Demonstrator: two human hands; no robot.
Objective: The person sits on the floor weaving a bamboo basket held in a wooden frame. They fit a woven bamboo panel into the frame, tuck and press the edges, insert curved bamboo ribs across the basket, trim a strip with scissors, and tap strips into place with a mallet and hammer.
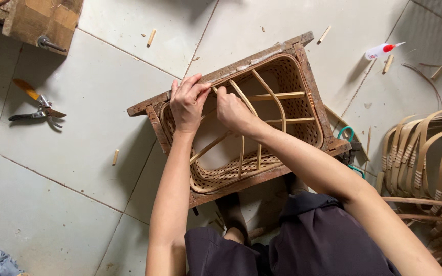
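Left hand [186,104], right hand [233,111]: fingers pinched on thin bamboo strip [242,99] at rim of woven rattan basket [287,76], inside wooden frame [310,76]

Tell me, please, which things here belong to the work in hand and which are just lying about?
In use: woven basket in its wooden frame, thin cane strip, left hand, right hand.
Lying about: pruning shears, glue bottle, cane offcuts, stacked bent-cane frames.

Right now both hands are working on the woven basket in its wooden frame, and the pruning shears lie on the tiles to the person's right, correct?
Not quite. The head view shows the pruning shears on the tiles to the person's left. Both the left hand and the right hand are indeed on the woven basket in its wooden frame.
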